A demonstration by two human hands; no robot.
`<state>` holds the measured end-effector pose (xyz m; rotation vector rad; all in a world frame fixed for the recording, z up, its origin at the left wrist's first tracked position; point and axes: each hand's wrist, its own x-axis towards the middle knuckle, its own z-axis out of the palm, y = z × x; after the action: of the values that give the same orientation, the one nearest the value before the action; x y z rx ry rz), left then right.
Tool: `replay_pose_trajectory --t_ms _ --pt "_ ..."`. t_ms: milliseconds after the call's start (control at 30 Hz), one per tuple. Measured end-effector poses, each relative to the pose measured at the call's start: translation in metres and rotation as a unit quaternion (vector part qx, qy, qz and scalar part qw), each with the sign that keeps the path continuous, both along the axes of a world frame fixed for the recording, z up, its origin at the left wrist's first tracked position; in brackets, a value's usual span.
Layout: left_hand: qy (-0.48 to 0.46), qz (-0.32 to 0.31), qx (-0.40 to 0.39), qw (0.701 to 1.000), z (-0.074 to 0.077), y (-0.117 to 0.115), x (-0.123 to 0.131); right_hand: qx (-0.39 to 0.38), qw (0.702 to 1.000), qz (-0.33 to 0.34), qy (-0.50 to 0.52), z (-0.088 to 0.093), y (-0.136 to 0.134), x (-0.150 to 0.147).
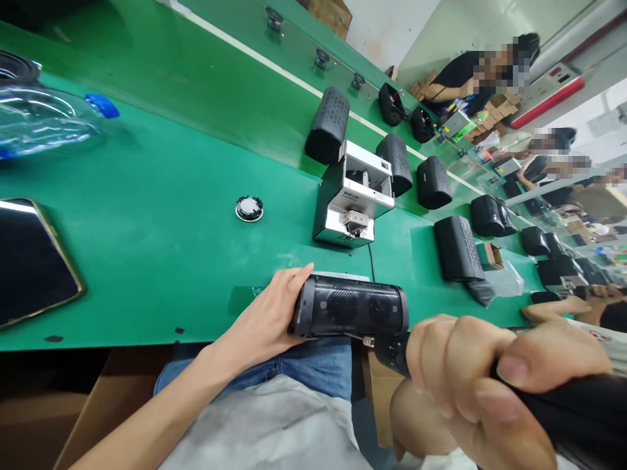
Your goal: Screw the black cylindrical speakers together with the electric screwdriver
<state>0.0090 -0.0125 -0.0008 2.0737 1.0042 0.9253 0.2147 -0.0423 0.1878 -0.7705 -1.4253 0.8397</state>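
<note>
My left hand [281, 300] is closed around the left end of a black speaker [355, 305], which lies on its side at the table's front edge. Two round perforated patches show on the speaker's upward face. My right hand [470, 365] is wrapped round a black electric screwdriver [389, 352], held nearly level. Its bit points left along the speaker's near lower edge; whether the tip touches a screw cannot be seen. Behind the speaker stands a white and black screw feeder [355, 196]. A small round dish [249, 209] with black bits lies left of the feeder.
At the left are a phone [36, 264] and a clear plastic bottle [49, 121] with a blue cap. Several black speaker housings [458, 248] line the green conveyor [206, 72] and table. Co-workers [460, 81] sit farther right. A cardboard box [112, 391] stands below the table.
</note>
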Motion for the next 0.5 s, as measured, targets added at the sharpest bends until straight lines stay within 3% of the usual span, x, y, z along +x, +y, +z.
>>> replay_pose_trajectory --t_ms 167,267,500 --pt "0.008 0.001 -0.011 1.000 0.002 -0.001 -0.002 -0.087 0.988 0.056 -0.113 0.018 -0.005 0.027" --pt "0.007 -0.002 -0.014 1.000 0.001 0.000 -0.002 -0.115 0.986 0.044 -0.116 0.019 -0.009 0.038" --pt "-0.009 0.009 -0.030 0.999 -0.001 0.001 -0.002 -0.095 0.989 0.063 -0.098 0.026 -0.005 0.023"
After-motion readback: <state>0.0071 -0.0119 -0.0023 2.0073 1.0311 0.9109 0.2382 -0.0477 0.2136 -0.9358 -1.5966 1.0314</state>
